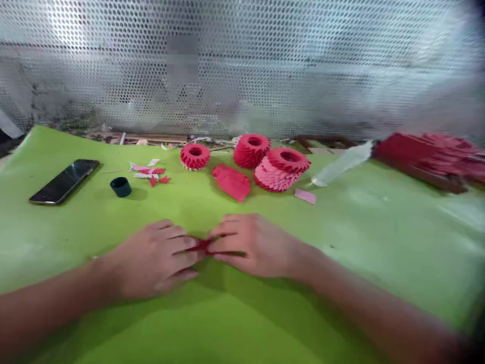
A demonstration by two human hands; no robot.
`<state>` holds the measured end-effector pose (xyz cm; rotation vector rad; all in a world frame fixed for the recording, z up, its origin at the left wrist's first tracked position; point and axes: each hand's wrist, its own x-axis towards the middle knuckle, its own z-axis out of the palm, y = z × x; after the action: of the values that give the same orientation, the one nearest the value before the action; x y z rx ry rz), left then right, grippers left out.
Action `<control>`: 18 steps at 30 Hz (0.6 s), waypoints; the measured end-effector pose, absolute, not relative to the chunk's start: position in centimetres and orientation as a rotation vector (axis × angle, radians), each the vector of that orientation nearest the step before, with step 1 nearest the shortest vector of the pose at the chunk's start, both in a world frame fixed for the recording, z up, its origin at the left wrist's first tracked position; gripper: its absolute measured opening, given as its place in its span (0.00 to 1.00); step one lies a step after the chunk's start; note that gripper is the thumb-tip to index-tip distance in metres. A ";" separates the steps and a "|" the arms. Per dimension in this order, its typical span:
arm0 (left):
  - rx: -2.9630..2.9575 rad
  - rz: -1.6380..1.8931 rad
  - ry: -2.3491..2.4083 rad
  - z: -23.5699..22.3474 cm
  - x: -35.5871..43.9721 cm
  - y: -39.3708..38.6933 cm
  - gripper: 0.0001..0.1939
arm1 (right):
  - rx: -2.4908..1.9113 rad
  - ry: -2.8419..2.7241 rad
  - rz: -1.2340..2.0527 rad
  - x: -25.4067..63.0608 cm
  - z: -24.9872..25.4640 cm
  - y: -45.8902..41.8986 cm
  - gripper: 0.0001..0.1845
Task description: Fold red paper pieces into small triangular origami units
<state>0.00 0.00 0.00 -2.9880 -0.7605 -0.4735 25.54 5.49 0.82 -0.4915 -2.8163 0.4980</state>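
My left hand [159, 255] and my right hand [252, 242] lie close together on the green table [235, 323], fingertips meeting over a small folded red paper piece [202, 246]. Both hands press and pinch the paper against the surface, and most of it is hidden under the fingers. Beyond the hands lies a small stack of red paper sheets [232, 182].
Three red folded-paper rings [195, 155] [251, 149] [282, 169] stand at the back. A phone [64, 181] and a dark cap [120, 186] lie at the left, with paper scraps [149, 173] nearby. A white bottle [343, 163] and a red paper pile [432, 156] lie right. Perforated metal wall [242, 65] behind.
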 end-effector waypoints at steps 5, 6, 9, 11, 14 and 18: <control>-3.010 -0.405 -0.774 0.2 0.2 -0.1 0.19 | -0.553 -2.732 0.681 25.4 0.9 5.9 0.08; -3.010 -0.399 -0.779 0.2 0.2 -0.1 0.19 | -0.581 -2.726 0.714 25.4 1.0 5.9 0.07; -3.012 -0.384 -0.785 0.0 0.1 0.0 0.19 | -0.660 -2.706 0.807 25.4 1.2 5.9 0.07; -3.025 -0.367 -0.797 0.0 0.1 0.1 0.18 | -0.702 -2.672 0.876 25.3 1.2 5.9 0.06; -3.054 -0.355 -0.805 0.0 0.1 0.3 0.18 | -0.826 -2.587 0.946 25.0 0.9 5.8 0.07; -3.078 -0.382 -0.828 0.1 0.2 0.3 0.17 | -1.025 -2.491 0.922 24.5 0.5 5.7 0.10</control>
<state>0.20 0.30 0.09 -3.0779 -0.8275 -0.3821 24.45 5.70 0.47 -1.0249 -2.4913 0.9219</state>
